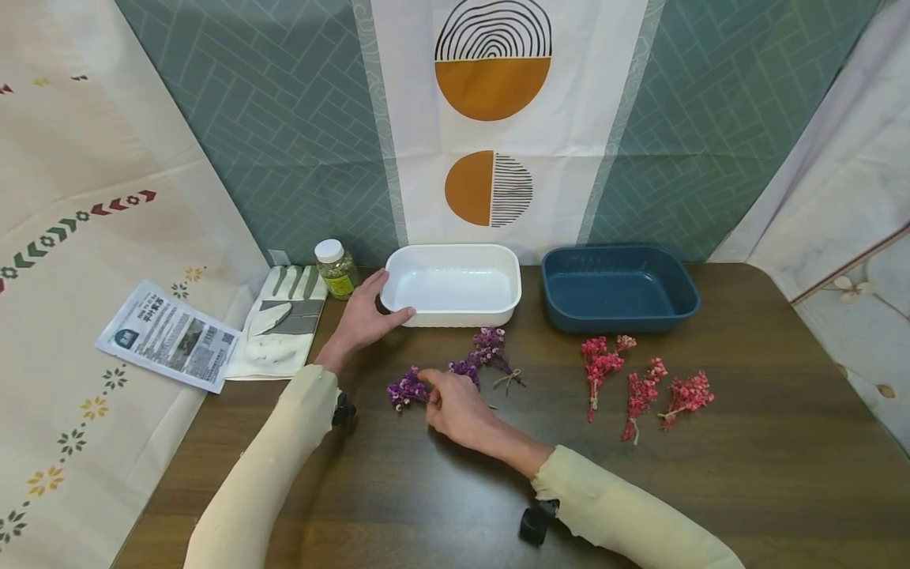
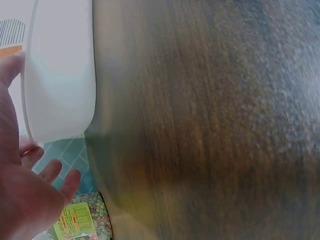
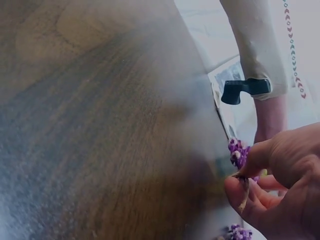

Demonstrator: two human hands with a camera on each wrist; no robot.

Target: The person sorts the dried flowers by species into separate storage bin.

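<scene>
My right hand (image 1: 458, 407) pinches a small bunch of purple dried flowers (image 1: 407, 389) by its tied stem. In the right wrist view thumb and forefinger meet around that stem, and the purple blossoms (image 3: 238, 152) stick out beyond them. Two more purple bunches lie on the table just behind this hand, one (image 1: 489, 348) in full sight and one (image 1: 465, 370) partly covered. At the left end of a white rectangular dish (image 1: 455, 318), my left hand (image 1: 364, 320) touches the rim with its fingers spread. The left wrist view shows the thumb against the dish wall (image 2: 60, 95).
A dark blue dish (image 1: 618, 322) stands right of the white one. Several pink dried bunches (image 1: 643, 387) lie before it. Behind my left hand are a white-lidded jar (image 1: 337, 273), folded gloves (image 1: 277, 332) and a printed packet (image 1: 171, 336). Patterned cloth hangs along the back.
</scene>
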